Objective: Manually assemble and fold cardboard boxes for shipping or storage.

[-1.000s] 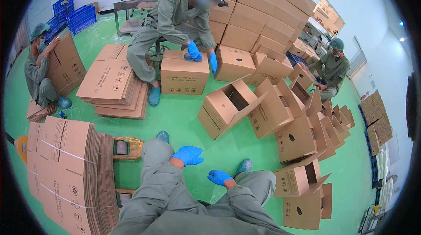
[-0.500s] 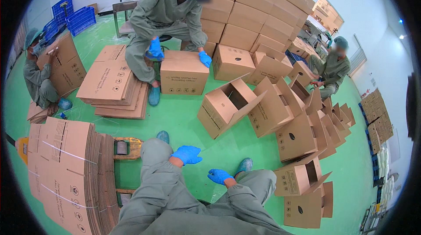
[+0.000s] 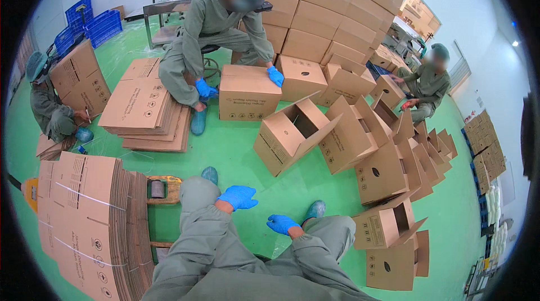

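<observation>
My left hand [image 3: 238, 197], in a blue glove, hangs past my left knee with its fingers loosely stretched and nothing in them. Between my knees, my right hand [image 3: 282, 224], gloved the same way, points inward from my right thigh; its fingers look loosely extended and hold nothing. Neither hand touches a box. Nearest to my right hand stands an open-topped cardboard box [image 3: 383, 228] beyond my right leg. In front, another open carton [image 3: 288, 137] sits on the green floor with its flaps spread.
Strapped flat cardboard [image 3: 79, 216] stands at my left by a pallet jack [image 3: 169, 189]. Ahead, a seated co-worker [image 3: 216, 37] has both gloved hands at a closed carton [image 3: 247, 97]. More flat cartons [image 3: 135, 98] lie nearby. Open boxes [image 3: 382, 174] line the right; stacked cartons [image 3: 332, 14] rise behind.
The closed carton ahead has shifted right, and the co-worker at it leans further that way with one hand lower. The left co-worker's hand has dropped from the cardboard. My hands stay nearly still.
</observation>
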Tool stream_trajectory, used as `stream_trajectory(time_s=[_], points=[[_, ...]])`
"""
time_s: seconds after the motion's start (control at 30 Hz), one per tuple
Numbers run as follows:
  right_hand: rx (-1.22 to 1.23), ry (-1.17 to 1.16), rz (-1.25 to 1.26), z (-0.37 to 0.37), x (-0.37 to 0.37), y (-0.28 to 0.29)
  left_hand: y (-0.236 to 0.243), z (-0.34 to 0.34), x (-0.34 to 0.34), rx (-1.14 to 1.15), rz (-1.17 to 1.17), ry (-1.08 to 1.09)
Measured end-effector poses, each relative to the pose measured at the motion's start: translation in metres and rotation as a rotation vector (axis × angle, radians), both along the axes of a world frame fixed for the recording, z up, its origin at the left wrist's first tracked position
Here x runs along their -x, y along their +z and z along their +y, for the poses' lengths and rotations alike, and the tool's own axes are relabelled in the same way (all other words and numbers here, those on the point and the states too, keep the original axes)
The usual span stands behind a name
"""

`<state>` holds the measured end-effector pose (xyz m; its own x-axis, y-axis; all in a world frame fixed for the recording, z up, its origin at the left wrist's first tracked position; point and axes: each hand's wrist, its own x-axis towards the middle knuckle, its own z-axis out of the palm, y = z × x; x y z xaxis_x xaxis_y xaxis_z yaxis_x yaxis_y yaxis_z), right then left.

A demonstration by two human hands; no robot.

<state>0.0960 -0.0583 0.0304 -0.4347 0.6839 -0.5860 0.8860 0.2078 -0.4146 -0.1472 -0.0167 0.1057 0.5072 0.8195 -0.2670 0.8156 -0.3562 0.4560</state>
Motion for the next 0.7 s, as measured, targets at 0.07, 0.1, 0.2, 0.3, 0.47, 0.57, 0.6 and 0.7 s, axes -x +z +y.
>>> stream_trajectory(time_s=[0.07, 0.1, 0.2, 0.3, 0.47, 0.57, 0.6, 0.7], points=[[0.03, -0.005, 0.018, 0.0, 0.0, -0.001, -0.001, 0.0, 0.0, 0.016, 0.031, 0.02], [0.023, -0.015, -0.006, 0.0, -0.001, -0.001, -0.001, 0.0, -0.001, 0.003, -0.013, 0.009], [0.007, -0.008, 0.0, 0.0, 0.0, -0.003, -0.002, 0.0, -0.001, 0.022, 0.011, 0.012], [0.018, -0.008, -0.006, 0.0, 0.001, -0.002, -0.002, 0.0, -0.001, -0.008, -0.014, 0.008], [0.022, 0.008, 0.004, 0.0, 0.001, 0.001, 0.006, 0.0, -0.003, 0.053, 0.061, 0.015], [0.017, 0.007, 0.019, 0.0, 0.001, 0.002, 0.011, 0.001, -0.004, 0.116, 0.122, -0.014], [0.012, -0.01, -0.006, 0.0, 0.001, 0.002, 0.012, 0.001, -0.004, 0.116, 0.098, -0.027], [-0.001, 0.006, 0.009, 0.0, 0.0, 0.0, 0.011, 0.001, -0.003, 0.083, 0.071, -0.031]])
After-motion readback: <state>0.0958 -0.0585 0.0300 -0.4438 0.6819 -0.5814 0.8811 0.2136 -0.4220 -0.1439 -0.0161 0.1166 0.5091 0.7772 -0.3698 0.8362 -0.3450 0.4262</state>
